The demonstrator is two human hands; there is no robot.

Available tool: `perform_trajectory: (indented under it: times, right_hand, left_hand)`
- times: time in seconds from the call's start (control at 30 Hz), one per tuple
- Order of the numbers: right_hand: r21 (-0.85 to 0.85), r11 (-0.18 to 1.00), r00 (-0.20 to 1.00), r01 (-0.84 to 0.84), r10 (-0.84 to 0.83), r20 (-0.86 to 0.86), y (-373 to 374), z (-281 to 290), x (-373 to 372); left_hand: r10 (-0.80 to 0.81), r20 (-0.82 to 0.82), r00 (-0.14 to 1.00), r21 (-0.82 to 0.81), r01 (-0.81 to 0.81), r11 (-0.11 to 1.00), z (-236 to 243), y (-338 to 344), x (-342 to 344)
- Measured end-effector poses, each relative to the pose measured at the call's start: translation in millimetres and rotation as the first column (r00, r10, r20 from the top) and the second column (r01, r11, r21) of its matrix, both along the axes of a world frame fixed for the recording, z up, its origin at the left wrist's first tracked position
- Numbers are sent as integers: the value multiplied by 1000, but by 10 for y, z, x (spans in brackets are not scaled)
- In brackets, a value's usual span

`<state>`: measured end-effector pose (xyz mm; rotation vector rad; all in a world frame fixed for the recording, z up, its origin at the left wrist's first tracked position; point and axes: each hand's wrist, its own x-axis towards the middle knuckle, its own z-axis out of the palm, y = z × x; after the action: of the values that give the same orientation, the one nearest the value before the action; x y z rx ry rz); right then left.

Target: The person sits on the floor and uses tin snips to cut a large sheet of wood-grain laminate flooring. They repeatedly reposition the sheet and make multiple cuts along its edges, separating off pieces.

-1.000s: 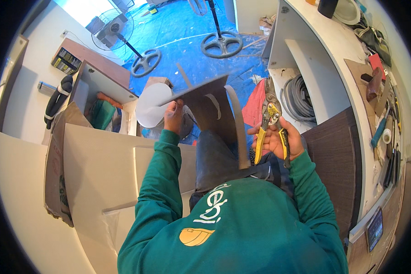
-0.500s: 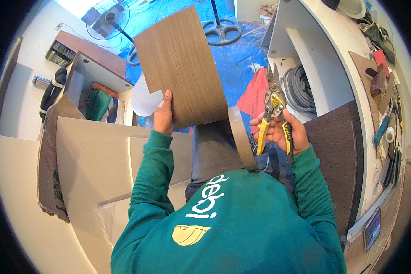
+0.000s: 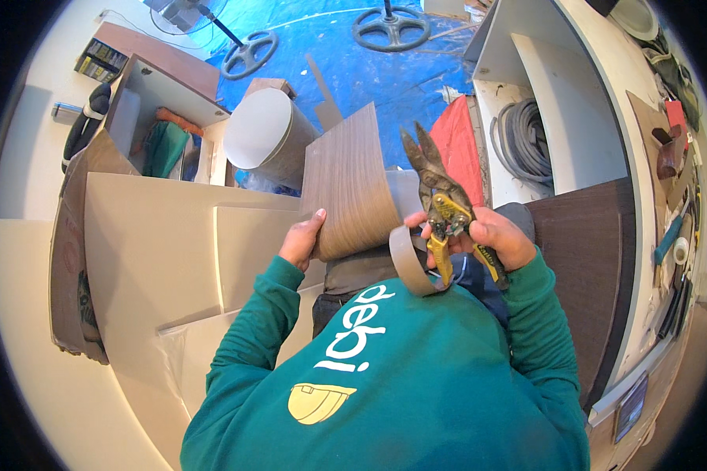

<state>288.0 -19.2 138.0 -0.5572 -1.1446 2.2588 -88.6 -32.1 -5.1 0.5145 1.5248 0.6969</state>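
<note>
A thin, bendable wood-grain laminate sheet (image 3: pixel 352 188) stands tilted over my lap. My left hand (image 3: pixel 301 242) grips its lower left edge, thumb on the face. In my right hand (image 3: pixel 504 239) is a pair of tin snips (image 3: pixel 445 202) with yellow and black handles. Their blades point up and away and are parted, with nothing between them. Just left of the handles a narrow grey-brown strip (image 3: pixel 411 263) curls in front of my shirt. Whether it joins the sheet, I cannot tell.
Beyond the sheet a round white-topped drum (image 3: pixel 258 129) stands by a blue floor covering (image 3: pixel 322 47). Coiled grey cable (image 3: pixel 520 141) lies in the open cabinet at right, near a red sheet (image 3: pixel 457 149). Large pale panels (image 3: pixel 149 251) lean at left; hand tools (image 3: pixel 668 235) line the right bench.
The laminate sheet has come down and turned, and my left hand has lowered with it. The snips have tilted leftward and moved nearer the sheet. My view has shifted slightly.
</note>
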Motion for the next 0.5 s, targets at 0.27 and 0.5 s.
perform_trajectory:
  times: [0.27,0.5]
  right_hand:
    - [-4,1000,1000,-18,18,15,-25,-159,1]
    - [-73,996,991,55,-63,-116,-95,-180,49]
  left_hand:
    - [-149,-15,989,-128,146,981,260,44,37]
    - [-121,176,977,-152,148,977,-60,68,-144]
